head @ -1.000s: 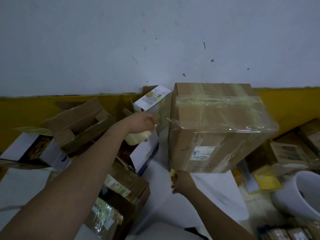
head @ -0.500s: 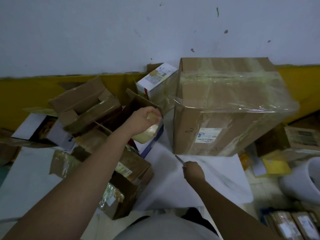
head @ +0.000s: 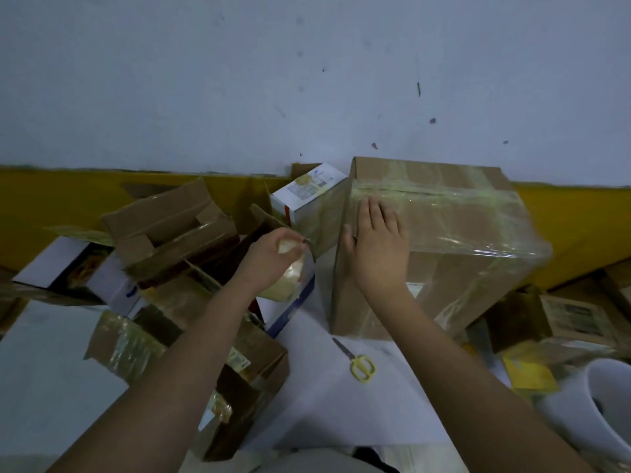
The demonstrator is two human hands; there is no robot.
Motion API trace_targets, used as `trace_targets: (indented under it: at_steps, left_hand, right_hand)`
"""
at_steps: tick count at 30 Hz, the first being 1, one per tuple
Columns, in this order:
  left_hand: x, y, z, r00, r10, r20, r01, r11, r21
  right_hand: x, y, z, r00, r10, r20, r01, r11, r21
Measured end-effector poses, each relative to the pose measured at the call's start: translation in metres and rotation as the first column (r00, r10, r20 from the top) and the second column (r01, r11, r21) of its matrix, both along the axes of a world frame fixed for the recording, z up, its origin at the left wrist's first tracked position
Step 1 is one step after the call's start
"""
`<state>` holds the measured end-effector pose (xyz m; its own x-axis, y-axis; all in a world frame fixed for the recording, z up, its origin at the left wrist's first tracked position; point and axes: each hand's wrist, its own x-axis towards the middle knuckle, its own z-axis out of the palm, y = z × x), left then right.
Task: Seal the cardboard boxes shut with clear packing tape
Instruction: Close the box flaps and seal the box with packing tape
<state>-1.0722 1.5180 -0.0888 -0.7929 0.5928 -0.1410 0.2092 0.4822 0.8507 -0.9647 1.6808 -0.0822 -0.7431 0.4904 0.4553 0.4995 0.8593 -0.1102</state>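
Observation:
A large brown cardboard box [head: 454, 230] stands against the wall at centre right, with shiny clear tape across its top and sides. My right hand [head: 377, 244] lies flat with straight fingers on the box's top near its left edge. My left hand [head: 269, 256] grips a roll of clear packing tape [head: 286, 281] just left of the box. Yellow-handled scissors [head: 356, 361] lie on the white sheet [head: 341, 414] in front of the box.
Several opened and flattened cartons [head: 167, 230] pile up at the left. A white carton [head: 307, 196] leans beside the big box. More flat cardboard [head: 573, 315] and a yellow packet [head: 529, 372] lie at the right, with a white bucket [head: 594, 411] at the lower right.
My right hand has put the scissors down on the white sheet and moved up onto the box's top. My left hand still holds the tape roll.

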Motion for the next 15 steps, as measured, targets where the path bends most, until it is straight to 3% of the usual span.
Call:
trace_targets:
  at_steps: [8, 15]
  left_hand:
    - [0.011, -0.005, 0.006, 1.000, 0.005, -0.024, -0.004, 0.999, 0.040]
    - [0.021, -0.010, 0.008, 0.999, -0.035, -0.009, 0.036, 0.995, 0.096]
  right_hand:
    - [-0.020, -0.026, 0.023, 0.967, -0.161, 0.199, 0.164, 0.987, 0.001]
    - [-0.034, 0.013, 0.037, 0.953, -0.070, 0.294, 0.134, 0.969, -0.206]
